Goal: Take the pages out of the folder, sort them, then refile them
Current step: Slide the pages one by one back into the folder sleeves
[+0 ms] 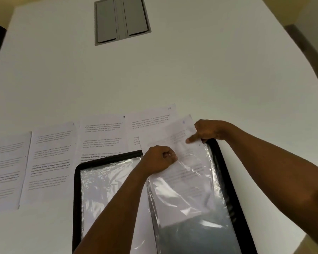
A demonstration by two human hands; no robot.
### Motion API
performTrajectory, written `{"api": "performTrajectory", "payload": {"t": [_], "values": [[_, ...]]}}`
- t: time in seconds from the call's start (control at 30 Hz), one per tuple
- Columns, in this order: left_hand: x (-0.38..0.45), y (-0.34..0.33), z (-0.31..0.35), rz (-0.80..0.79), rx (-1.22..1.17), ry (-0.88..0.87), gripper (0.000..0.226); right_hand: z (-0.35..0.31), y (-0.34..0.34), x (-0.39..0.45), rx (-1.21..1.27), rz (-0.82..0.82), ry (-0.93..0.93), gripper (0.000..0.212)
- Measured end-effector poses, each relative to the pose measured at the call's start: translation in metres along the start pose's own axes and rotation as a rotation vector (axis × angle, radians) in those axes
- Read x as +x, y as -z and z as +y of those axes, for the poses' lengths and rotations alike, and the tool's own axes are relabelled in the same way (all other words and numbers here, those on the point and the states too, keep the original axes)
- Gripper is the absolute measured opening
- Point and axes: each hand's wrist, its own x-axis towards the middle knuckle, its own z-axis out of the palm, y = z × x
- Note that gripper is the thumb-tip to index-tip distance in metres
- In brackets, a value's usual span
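- The black display folder lay open on the white table in front of me, its clear plastic sleeves catching the light.
- My left hand was curled into a loose fist, pinching the top edge of the right-hand sleeve between thumb and fingers.
- My right hand gripped the upper right corner of a printed page, with the forefinger stretched out flat across the paper and the other fingers curled behind it.
- That page sat tilted, its lower part inside the sleeve and its top part sticking out beyond the folder's far edge.
- Four more printed pages lay flat in a row on the table beyond the folder: page 10 partly under the page I held, page 9 beside it, then two further sheets to the left.
- A grey recessed panel sat in the table's far end.
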Motion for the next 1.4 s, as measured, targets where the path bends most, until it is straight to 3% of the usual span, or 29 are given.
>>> {"api": "performTrajectory", "payload": {"t": [0.07, 0.13, 0.23, 0.27, 0.33, 0.43, 0.5, 0.6, 0.73, 0.8, 0.87, 0.97, 1.03, 1.07, 1.17, 1.27, 1.4], "values": [[0.001, 0.001, 0.002, -0.041, 0.048, -0.027, 0.011, -0.005, 0.003, -0.006, -0.128, -0.144, -0.041, 0.044], [0.003, 0.001, 0.004, -0.035, 0.043, -0.039, 0.01, -0.011, 0.002, -0.012, -0.129, -0.18, -0.03, 0.045], [0.004, 0.0, 0.005, -0.007, 0.004, -0.026, 0.009, -0.011, -0.003, -0.005, 0.242, -0.002, 0.065, 0.039], [0.004, -0.001, 0.005, 0.002, 0.0, -0.024, 0.009, -0.011, -0.005, -0.005, 0.255, 0.094, 0.105, 0.037], [0.003, -0.001, 0.003, 0.03, -0.012, -0.032, 0.008, -0.012, -0.003, -0.004, -0.068, 0.157, 0.145, 0.028], [0.002, 0.0, 0.001, 0.034, -0.016, -0.024, 0.009, -0.018, -0.007, -0.008, -0.437, -0.206, 0.029, 0.014], [0.002, 0.0, 0.0, 0.023, -0.012, -0.013, 0.01, -0.023, -0.012, -0.01, -0.419, -0.22, 0.034, 0.012], [0.003, -0.002, 0.001, 0.033, -0.026, -0.004, 0.01, -0.029, -0.02, -0.01, -0.33, -0.04, 0.162, 0.007], [0.002, -0.002, 0.0, 0.059, -0.004, -0.01, 0.01, -0.033, -0.025, -0.014, -0.549, -0.236, 0.097, 0.015], [0.002, -0.002, 0.001, 0.065, -0.006, -0.01, 0.009, -0.035, -0.022, -0.022, -0.524, -0.251, 0.091, 0.02], [0.001, -0.002, 0.001, 0.093, -0.026, -0.003, 0.008, -0.031, -0.02, -0.031, -0.284, -0.106, 0.14, 0.014], [-0.005, -0.004, 0.003, 0.166, -0.065, 0.001, 0.005, -0.01, -0.029, -0.042, 0.116, 0.441, 0.169, 0.018], [-0.009, -0.007, 0.002, 0.214, -0.087, 0.01, 0.005, 0.005, -0.042, -0.054, 0.192, 0.709, 0.1, 0.029], [-0.012, -0.009, 0.001, 0.243, -0.098, 0.013, 0.005, 0.012, -0.05, -0.062, 0.184, 0.757, 0.061, 0.035], [-0.023, -0.015, 0.001, 0.335, -0.163, 0.006, 0.006, 0.031, -0.076, -0.092, 0.037, 0.653, -0.042, 0.051], [-0.037, -0.022, 0.003, 0.404, -0.224, -0.014, 0.002, 0.045, -0.107, -0.115, -0.175, 0.43, -0.069, 0.045], [-0.068, -0.035, 0.006, 0.495, -0.179, 0.003, 0.056, 0.056, -0.133, -0.129, -0.225, 0.37, -0.059, 0.033]]}}
